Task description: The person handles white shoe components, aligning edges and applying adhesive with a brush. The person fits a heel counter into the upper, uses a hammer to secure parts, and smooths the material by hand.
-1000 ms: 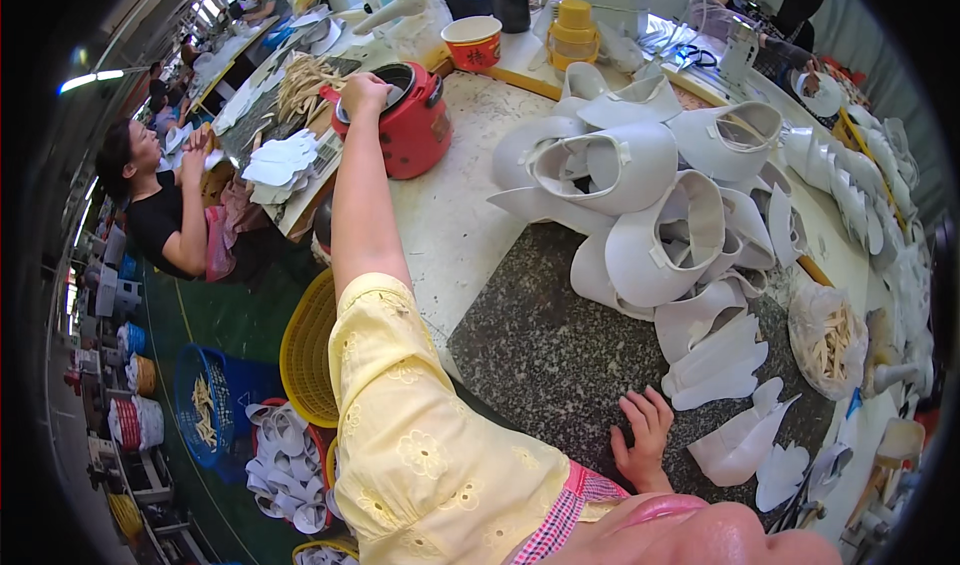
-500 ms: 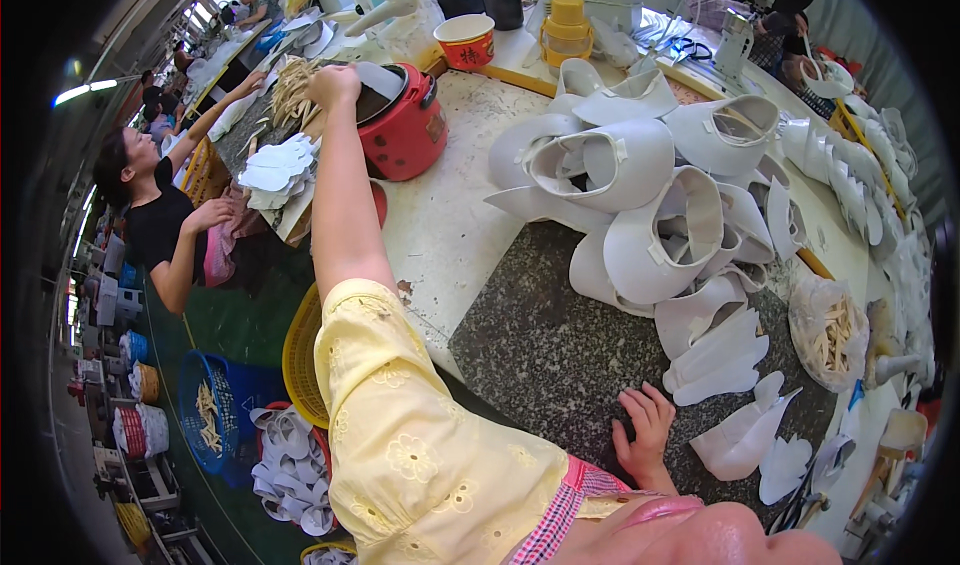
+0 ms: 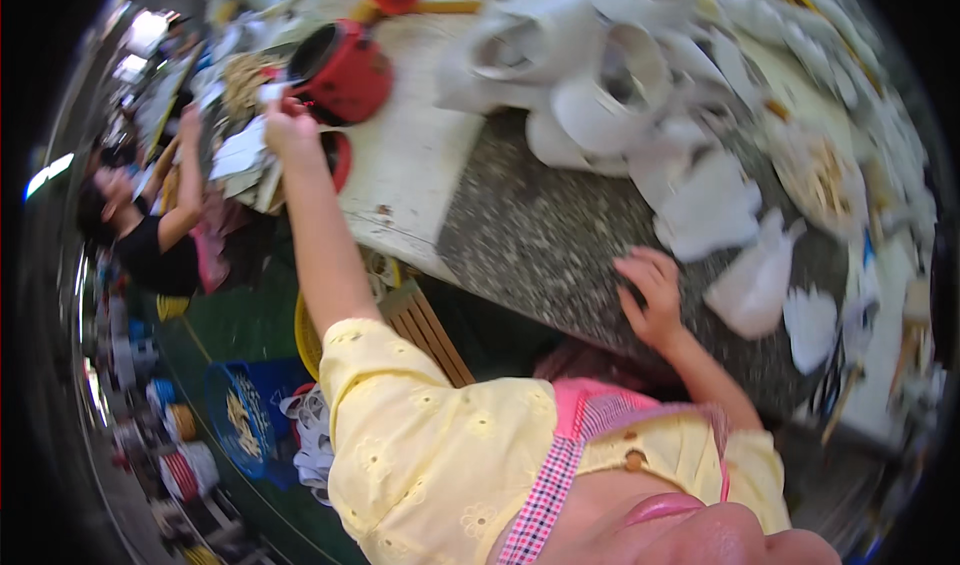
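Standing on the pale table in the head view, the red pot is round, with a black inside. The left hand is half curled just beside it; because of blur, I cannot tell what it holds. The right hand, loosely open, is over the speckled dark slab.

1. Worktop: pale, scuffed, edged along the far side with a wooden strip.
2. On its bare left part: red pot, dark-mouthed.
3. Over its near part: dark speckled slab.
4. Across the slab's far edge: heap of curved white pieces.
5. On the slab, toward the right: flat white pieces, fanned; just beside, folded white piece.
6. At the slab's right border: clear bag of pale sticks.
7. Floor: green, bearing blue basket.
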Demonstrator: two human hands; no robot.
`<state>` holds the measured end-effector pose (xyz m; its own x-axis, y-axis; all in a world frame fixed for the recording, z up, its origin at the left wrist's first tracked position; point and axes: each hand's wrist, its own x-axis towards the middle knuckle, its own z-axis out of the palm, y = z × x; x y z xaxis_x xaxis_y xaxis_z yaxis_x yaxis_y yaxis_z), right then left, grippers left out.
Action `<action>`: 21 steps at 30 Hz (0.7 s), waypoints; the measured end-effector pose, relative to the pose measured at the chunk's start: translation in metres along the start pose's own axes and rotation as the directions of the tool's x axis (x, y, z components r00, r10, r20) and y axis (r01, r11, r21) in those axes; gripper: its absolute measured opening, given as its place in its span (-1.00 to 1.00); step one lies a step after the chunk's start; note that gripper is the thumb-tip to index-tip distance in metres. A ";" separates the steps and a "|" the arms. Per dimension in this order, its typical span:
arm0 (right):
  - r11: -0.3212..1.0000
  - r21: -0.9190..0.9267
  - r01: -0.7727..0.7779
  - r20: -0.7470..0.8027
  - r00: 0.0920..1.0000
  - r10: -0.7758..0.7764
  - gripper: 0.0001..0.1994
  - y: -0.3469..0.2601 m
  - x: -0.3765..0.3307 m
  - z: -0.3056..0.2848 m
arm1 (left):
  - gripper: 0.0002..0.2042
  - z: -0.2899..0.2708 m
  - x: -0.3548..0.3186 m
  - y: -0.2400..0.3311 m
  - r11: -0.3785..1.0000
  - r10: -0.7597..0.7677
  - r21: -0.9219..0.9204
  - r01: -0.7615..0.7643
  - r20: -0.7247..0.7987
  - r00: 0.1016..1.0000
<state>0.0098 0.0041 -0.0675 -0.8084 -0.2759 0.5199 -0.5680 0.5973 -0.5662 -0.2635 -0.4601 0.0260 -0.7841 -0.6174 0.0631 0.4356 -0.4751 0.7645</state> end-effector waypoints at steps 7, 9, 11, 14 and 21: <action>0.671 0.704 -0.233 0.051 0.959 0.279 -0.29 -0.017 0.058 -0.012 | -0.86 0.104 -0.281 -0.054 0.985 -0.161 -0.004 0.174 0.363 0.918; 0.517 0.828 -0.216 0.047 0.946 0.321 -0.29 -0.010 0.063 -0.018 | -0.90 0.099 -0.347 -0.072 0.933 -0.309 -0.011 0.359 0.484 0.819; 0.331 0.926 -0.183 0.070 0.943 0.324 -0.29 -0.011 0.072 -0.029 | -0.93 0.091 -0.391 -0.073 0.892 -0.386 0.027 0.452 0.566 0.728; 0.902 0.430 -0.035 -0.293 0.940 0.176 -0.43 0.001 0.059 -0.069 | -0.93 0.091 -0.436 -0.079 0.865 -0.431 0.049 0.499 0.581 0.690; 0.869 -0.495 -0.017 -0.424 0.878 -0.224 -0.71 0.020 0.027 -0.137 | -0.90 0.121 -0.486 -0.091 0.728 -0.600 0.179 0.661 0.633 0.489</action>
<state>-0.0020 0.1118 0.0233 -0.5168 -0.0565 0.8542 -0.4030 0.8964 -0.1846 0.0250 -0.0408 0.0036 -0.9248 0.3800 -0.0214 -0.2804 -0.6424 0.7132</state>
